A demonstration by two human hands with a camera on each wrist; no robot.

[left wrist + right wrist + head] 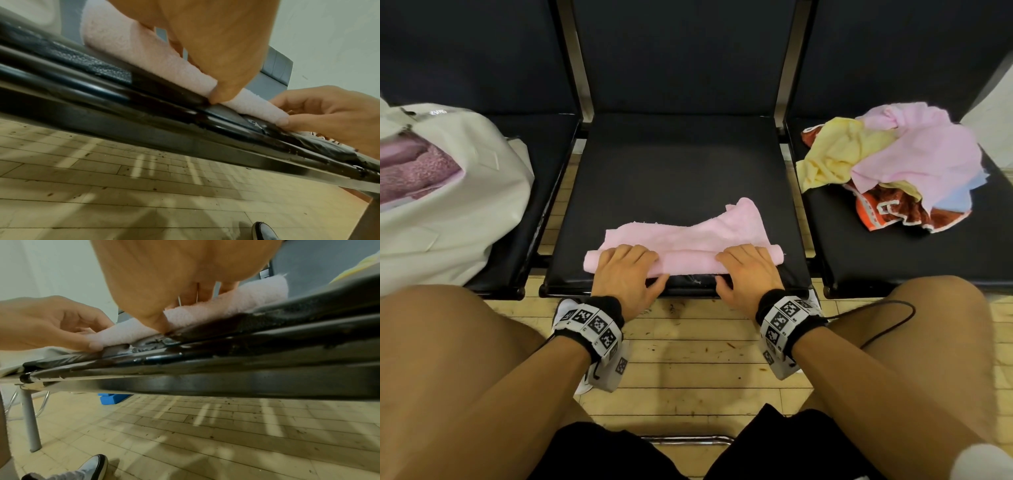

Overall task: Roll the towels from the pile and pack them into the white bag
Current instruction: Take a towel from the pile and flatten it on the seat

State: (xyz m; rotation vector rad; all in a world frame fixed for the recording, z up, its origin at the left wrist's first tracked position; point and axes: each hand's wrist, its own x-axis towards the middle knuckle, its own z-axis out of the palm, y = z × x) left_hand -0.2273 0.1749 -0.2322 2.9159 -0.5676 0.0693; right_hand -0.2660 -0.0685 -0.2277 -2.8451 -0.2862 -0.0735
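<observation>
A pink towel [688, 233] lies on the middle black seat [674, 164], its near edge rolled into a thin tube along the seat's front. My left hand [626, 269] grips the tube's left part and my right hand [748, 269] its right part, fingers curled over the top and thumbs at the near side. The left wrist view shows the roll [144, 53] under my left hand [216, 48]. In the right wrist view my right hand [174, 280] covers the same roll [246, 300]. The white bag [448, 222] sits on the left seat with pink rolled towels inside. The towel pile [900, 161] is on the right seat.
Seat backs rise behind all three seats, with metal gaps between the cushions. My bare knees flank the middle seat over a wooden floor [688, 359]. A black cable [893, 318] loops by my right wrist. A blue box [112, 398] lies under the bench.
</observation>
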